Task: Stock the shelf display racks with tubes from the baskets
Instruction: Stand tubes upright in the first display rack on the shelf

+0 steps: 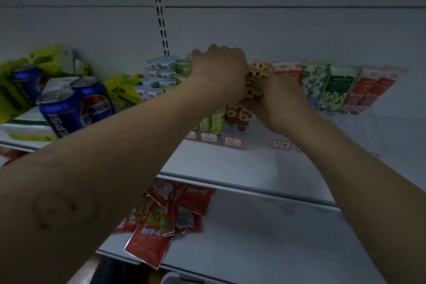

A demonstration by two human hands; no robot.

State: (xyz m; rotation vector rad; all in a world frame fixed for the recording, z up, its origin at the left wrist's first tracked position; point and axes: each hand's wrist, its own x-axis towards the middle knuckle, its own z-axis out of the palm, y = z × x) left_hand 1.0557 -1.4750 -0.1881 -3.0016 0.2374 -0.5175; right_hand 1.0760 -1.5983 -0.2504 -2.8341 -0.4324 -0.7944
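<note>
Up on the shelf (230, 168), both hands met over the clear rack (232, 132). Fingers of the left hand (219, 71) were curled shut around the top of the red-spotted tubes (252, 80), and the right hand (274, 97) closed on the same bundle from the other side, its fingertips hidden behind the tubes. More red-spotted tubes (238, 115) stood in the rack slot just below, beside green tubes (213, 120). Further right leaned a row of blue, green and red tubes (341, 85). Off to the left sat blue cans (69, 110) among yellow packs (124, 90). Red packets (161, 221) lay heaped on the lower shelf (265, 237).
</note>
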